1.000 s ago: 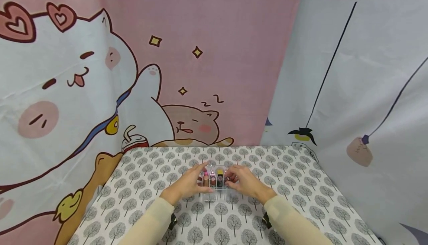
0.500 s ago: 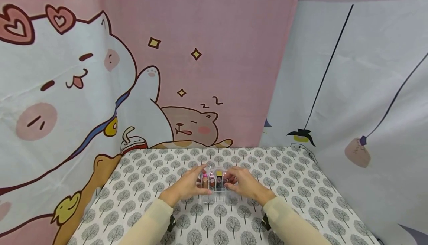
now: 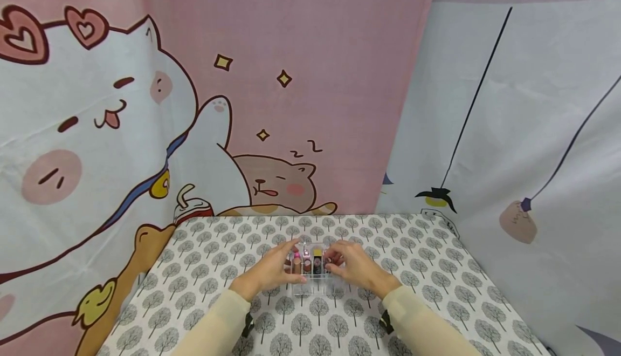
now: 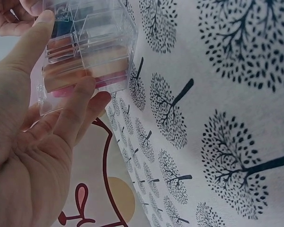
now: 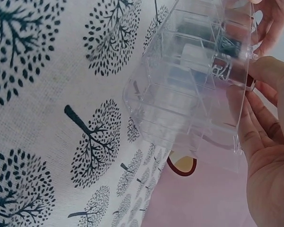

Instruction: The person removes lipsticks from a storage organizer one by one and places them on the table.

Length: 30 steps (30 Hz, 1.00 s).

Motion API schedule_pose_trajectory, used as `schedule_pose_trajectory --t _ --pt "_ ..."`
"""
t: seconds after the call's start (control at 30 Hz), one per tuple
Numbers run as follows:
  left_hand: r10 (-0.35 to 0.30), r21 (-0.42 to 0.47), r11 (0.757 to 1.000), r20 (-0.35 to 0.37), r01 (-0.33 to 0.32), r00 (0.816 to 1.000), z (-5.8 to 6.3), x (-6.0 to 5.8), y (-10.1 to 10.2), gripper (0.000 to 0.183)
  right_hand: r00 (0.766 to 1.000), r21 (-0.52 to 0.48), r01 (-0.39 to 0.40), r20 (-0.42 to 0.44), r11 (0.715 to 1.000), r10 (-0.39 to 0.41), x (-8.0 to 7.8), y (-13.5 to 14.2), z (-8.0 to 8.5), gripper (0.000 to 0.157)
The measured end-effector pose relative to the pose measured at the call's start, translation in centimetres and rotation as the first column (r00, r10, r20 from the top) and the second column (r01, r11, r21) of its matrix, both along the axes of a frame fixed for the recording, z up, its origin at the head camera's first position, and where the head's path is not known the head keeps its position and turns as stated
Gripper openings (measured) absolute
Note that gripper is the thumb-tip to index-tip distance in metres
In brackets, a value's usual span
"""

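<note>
A clear plastic cosmetics organizer [image 3: 305, 289] stands on the table between my hands, several lipstick tubes upright in its slots. My left hand [image 3: 269, 268] grips its left side, the thumb at the front edge and the fingers along the side wall. Beside that hand is a peach tube [image 4: 64, 75] with a pink part. A dark tube with a yellow top [image 3: 317, 259] sits in a middle slot. At the right-hand part, my right hand [image 3: 358, 263] pinches a dark red lipstick tube [image 5: 235, 73] between thumb and fingers; its lower part is inside the organizer.
A white cloth printed with grey trees [image 3: 320, 323] covers the table. Behind it hangs a pink cartoon curtain [image 3: 339, 102], with a pale curtain [image 3: 485, 129] on the right. Some right-hand slots [image 5: 170, 109] of the organizer hold no tube.
The head view has shifted slightly. Both hands keep nearly the same place on the organizer and the tube.
</note>
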State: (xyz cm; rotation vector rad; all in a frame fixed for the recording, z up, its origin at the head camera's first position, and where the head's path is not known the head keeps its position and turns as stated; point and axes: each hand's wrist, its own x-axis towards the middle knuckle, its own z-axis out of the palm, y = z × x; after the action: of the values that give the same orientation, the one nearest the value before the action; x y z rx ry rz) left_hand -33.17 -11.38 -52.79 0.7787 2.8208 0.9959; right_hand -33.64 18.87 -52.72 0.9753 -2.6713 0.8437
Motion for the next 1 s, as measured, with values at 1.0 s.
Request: schedule_pose_trajectory --t 1.0 --pt "0.002 -0.001 1.000 0.005 -0.002 1.000 0.0 0.0 -0.1 0.118 0.994 -0.129 -0.014 -0.108 0.991 0.000 -0.1 0.7 1.7 0.023"
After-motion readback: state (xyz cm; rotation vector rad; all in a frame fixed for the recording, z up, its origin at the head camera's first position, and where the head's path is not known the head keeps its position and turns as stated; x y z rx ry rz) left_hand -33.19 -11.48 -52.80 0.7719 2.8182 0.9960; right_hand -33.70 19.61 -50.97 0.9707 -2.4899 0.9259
